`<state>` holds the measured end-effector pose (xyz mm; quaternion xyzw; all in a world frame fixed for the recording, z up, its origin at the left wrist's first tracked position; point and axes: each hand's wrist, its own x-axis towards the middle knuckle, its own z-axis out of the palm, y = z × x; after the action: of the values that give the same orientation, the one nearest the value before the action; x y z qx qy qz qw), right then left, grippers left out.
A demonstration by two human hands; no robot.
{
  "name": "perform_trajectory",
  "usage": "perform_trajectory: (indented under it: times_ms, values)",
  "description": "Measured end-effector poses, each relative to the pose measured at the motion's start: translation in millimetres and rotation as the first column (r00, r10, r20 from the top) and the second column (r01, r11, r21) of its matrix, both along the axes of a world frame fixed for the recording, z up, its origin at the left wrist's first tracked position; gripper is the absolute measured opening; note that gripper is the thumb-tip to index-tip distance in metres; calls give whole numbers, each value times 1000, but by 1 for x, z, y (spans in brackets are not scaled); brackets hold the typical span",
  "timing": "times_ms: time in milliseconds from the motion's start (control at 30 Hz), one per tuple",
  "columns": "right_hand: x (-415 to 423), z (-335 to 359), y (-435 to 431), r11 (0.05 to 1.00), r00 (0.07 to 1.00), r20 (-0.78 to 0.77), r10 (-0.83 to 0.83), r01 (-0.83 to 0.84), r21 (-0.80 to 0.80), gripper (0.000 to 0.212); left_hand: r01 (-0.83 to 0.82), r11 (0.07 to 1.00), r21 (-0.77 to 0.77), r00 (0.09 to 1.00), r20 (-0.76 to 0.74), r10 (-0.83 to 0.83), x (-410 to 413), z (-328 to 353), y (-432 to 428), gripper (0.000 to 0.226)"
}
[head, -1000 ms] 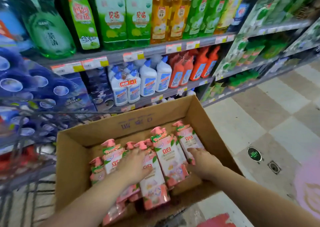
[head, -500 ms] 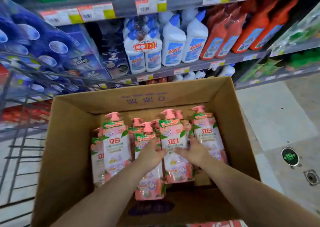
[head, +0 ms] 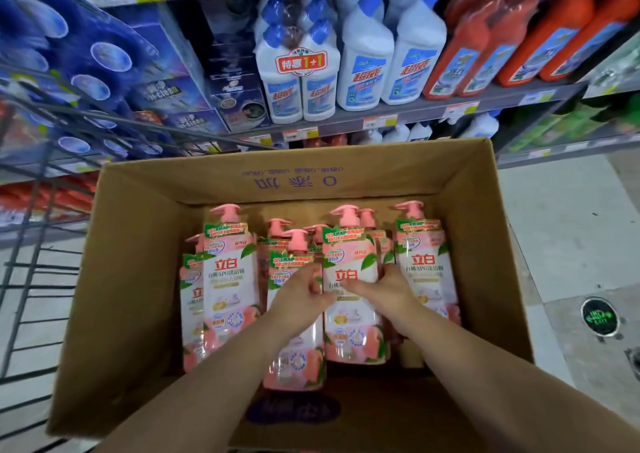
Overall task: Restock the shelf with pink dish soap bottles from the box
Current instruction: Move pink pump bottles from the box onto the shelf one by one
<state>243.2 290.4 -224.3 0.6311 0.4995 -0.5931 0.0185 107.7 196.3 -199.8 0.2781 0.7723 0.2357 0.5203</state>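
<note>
The left hand [head: 304, 295] and right hand [head: 386, 290] clamp together round one pink bottle [head: 349, 335] standing in the box [head: 138, 279]; lifting carelessly may topple its leaning neighbours [head: 228, 279] (pumps [head: 297, 239] could snag) short of the shelf [head: 426, 105] beyond

A shop: price-tagged shelves [head: 381, 115] stocked with cleaner bottles [head: 367, 58].

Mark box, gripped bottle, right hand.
box [head: 138, 279], head view, left inner wall.
gripped bottle [head: 346, 250], head view, upper label.
right hand [head: 388, 290], head view, back of the hand.
</note>
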Motion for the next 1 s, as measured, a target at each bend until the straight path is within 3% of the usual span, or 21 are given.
perform_trajectory:
  times_ms: [133, 300, 400, 467, 567, 767, 1000]
  values:
    - [0, 9, -4, 999, 998, -51, -26, 28, 24, 68, -6, 1000, 19, 998, 55, 5, 0, 4, 2, 45]
    - [0, 42, 1, 992, 964, -232, -127, 119, -51, 38, -59, 998, 12, 964, 262, 53, 0, 19, 0, 45]
    - [-5, 70, 6, 992, 948, -293, -125, 117, -45, 42, -107, 994, -13, 906, 411, 103, -1, 36, -3, 56]
    - [-10, 87, 9, 992, 943, -308, -125, 121, -32, 53, -126, 992, 34, 887, 452, 97, -1, 48, -6, 52]
    - [-18, 110, 11, 994, 939, -328, -103, 104, -15, 63, -173, 979, 107, 890, 442, 109, 0, 67, -8, 43]
    - [-39, 159, 6, 995, 913, -407, 23, 20, 102, 59, -344, 905, 250, 879, 425, 217, -11, 113, -21, 36]
    - [-92, 229, -17, 953, 798, -535, 280, -165, 253, 47, -470, 754, 460, 881, 304, 363, -35, 179, -64, 47]
